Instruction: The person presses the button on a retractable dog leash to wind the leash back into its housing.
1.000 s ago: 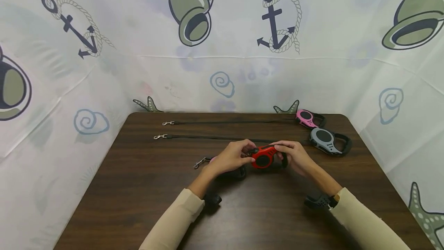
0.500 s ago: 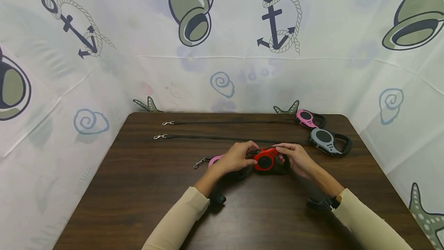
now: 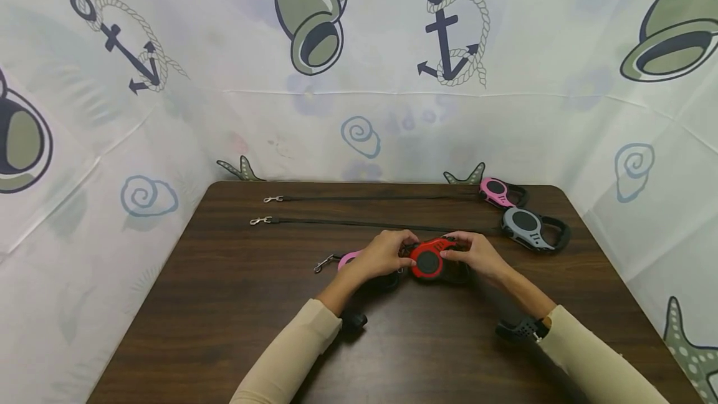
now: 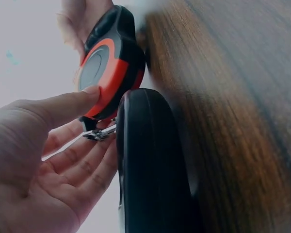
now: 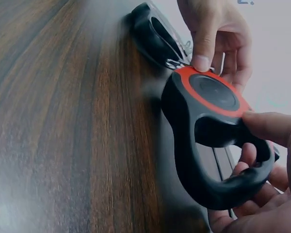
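**Two hands hold a red leash reel at the middle of a dark table**

A red leash (image 3: 429, 260), a retractable reel with a red face, grey centre disc and black handle, sits at the middle of a dark wooden table (image 3: 224, 304), held between both hands. The right hand (image 3: 475, 256) grips it from the right: the wrist view shows the thumb on the handle's top and the fingers curled through the handle loop from below. The left hand (image 3: 383, 255) holds the reel's left end, where the metal clip (image 4: 98, 134) comes out; its thumb presses on the red rim and its fingers curl underneath, beside the clip.

Just left of the red leash, partly under the left hand, lies a pink leash (image 3: 349, 259) with a black handle, its clip pointing left on the table.

Further back and to the right lie a grey leash (image 3: 527, 226) and, behind it near the table's far edge, a second pink one (image 3: 496, 190). Each has its black cord pulled out straight to the left, ending in a metal clip.

Both arms wear cream sleeves (image 3: 291, 354). A white cloth (image 3: 359, 111) printed with anchors, shells and starfish hangs behind and beside the table.
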A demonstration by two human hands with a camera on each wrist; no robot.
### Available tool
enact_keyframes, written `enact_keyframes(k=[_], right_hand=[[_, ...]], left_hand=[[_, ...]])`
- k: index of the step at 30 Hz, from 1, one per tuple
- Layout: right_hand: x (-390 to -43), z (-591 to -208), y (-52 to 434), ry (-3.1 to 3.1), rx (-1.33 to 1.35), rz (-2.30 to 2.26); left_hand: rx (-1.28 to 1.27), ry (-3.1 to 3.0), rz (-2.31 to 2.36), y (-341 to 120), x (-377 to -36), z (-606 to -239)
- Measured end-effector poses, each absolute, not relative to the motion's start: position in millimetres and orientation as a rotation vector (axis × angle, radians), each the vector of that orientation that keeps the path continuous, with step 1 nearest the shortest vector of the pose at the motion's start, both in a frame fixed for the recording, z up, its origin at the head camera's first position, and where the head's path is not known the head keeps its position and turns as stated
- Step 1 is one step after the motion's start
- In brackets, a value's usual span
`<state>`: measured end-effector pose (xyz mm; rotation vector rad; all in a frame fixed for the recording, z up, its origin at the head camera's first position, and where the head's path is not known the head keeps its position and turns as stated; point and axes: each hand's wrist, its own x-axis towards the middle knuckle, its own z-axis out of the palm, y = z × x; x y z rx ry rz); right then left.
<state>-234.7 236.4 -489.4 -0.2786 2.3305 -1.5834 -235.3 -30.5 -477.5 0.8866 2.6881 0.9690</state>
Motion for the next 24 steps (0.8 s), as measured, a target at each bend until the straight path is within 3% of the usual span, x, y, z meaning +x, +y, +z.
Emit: enact_keyframes(k=[24], right_hand=[[-236.6, -497.8, 242.6, 2.614, -0.353, -1.266]], left_hand=[[0.810, 2.664, 0.805, -27.0, -236.0, -476.0]])
